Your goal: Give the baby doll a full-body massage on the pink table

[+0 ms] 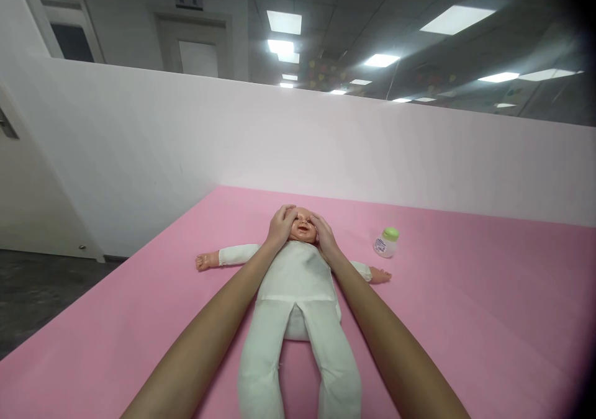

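Observation:
A baby doll lies on its back on a pink padded surface, with its cloth body and legs toward me and its arms stretched out sideways. Around the left side of its head curves my left hand, fingertips on the forehead near the eye. My right hand cups the other side of the head, its fingers bent over the temple and brow. Between both hands the doll's mouth and nose show, while the sides of its head are covered. Each palm is hidden against the head.
A small clear bottle with a green cap stands right of the doll's head, beyond its outstretched arm. A white partition rises behind the pink surface. The surface's left edge drops to a dark floor beside a door.

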`<control>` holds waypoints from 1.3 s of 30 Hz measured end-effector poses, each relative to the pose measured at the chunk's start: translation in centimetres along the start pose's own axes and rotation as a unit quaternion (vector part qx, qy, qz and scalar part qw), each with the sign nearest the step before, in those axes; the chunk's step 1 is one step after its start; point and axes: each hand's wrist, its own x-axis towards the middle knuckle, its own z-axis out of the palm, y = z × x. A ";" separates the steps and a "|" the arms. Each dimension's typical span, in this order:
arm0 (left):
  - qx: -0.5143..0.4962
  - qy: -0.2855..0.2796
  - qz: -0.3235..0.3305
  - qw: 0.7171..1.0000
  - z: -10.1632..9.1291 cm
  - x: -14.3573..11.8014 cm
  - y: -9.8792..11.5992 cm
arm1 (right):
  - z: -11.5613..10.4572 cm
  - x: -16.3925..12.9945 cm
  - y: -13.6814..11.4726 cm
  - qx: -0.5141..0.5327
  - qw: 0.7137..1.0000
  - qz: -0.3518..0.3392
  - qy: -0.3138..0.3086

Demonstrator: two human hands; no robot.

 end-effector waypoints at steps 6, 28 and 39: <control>0.002 0.003 -0.002 1.000 0.1 0.2 -0.3 | -0.1 0.2 0.2 0.004 1.000 0.009 0.013; 0.006 -0.005 -0.002 1.000 0.0 0.1 -0.1 | -0.1 0.1 0.2 0.003 1.000 0.009 0.006; 0.007 -0.003 -0.006 1.000 0.0 0.1 0.0 | 0.0 0.0 0.0 0.007 1.000 0.015 0.007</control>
